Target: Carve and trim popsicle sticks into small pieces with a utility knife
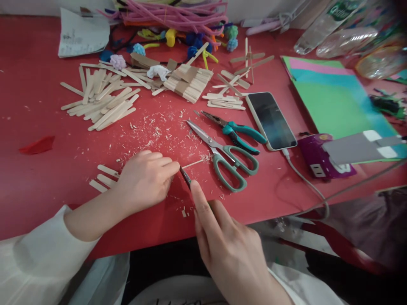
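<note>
My left hand (144,180) is closed near the table's front edge, pinching a thin wooden craft stick (194,163) whose far end sticks out to the right. My right hand (227,243) is wrapped round a slim dark knife (185,177), its index finger stretched along the top. The blade's tip meets the stick just beside my left fingertips; the handle is mostly hidden in my palm. Pale wood shavings (155,131) are scattered beyond both hands. A few short craft sticks (106,178) lie by my left wrist.
Green-handled scissors (219,152) and teal pliers (237,131) lie right of the knife, near a charging phone (271,120). Behind are a craft stick pile (101,99), a stick bundle (189,82) and pink pipe cleaners (171,17). A purple power adapter (318,163) sits right.
</note>
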The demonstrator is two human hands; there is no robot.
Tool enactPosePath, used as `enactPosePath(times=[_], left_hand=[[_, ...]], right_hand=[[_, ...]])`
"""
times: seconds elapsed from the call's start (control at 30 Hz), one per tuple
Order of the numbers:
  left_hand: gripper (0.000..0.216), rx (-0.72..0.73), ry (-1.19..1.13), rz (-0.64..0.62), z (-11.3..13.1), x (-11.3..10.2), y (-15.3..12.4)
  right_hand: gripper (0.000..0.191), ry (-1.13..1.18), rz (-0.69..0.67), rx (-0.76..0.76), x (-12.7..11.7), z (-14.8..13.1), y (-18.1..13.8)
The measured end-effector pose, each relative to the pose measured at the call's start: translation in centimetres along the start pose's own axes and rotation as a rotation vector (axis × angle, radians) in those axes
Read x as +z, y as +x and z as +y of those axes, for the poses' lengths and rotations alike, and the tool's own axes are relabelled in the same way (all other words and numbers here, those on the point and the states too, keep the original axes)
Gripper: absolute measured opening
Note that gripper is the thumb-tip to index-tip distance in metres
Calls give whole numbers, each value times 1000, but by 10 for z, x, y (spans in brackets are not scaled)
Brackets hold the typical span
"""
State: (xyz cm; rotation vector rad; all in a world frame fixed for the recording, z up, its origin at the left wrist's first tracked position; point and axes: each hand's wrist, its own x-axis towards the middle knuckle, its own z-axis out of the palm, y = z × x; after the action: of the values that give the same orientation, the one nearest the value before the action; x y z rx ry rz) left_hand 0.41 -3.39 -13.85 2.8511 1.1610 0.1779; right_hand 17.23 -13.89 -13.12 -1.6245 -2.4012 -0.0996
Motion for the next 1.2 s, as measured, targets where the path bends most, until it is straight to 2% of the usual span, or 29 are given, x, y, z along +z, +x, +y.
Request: enactPosePath(times=[0.17, 0.33, 0.63, 0.9, 1.2], left_hand=[[21, 15, 7, -25, 0, 0, 1], [23, 16, 4, 21, 0, 2, 0], [22, 19, 5, -27, 0, 0, 0], [23, 33, 14, 21, -1, 1, 1], [22, 51, 3, 1, 1, -1, 1]], right_hand=[[46, -6, -19, 14, -1, -1, -3], [42, 4, -19, -6, -2, -1, -4], [41, -22, 0, 6, -1, -2, -2], [40, -28, 31, 17, 1, -2, -2], [40, -55, 49, 40, 3, -3, -1]])
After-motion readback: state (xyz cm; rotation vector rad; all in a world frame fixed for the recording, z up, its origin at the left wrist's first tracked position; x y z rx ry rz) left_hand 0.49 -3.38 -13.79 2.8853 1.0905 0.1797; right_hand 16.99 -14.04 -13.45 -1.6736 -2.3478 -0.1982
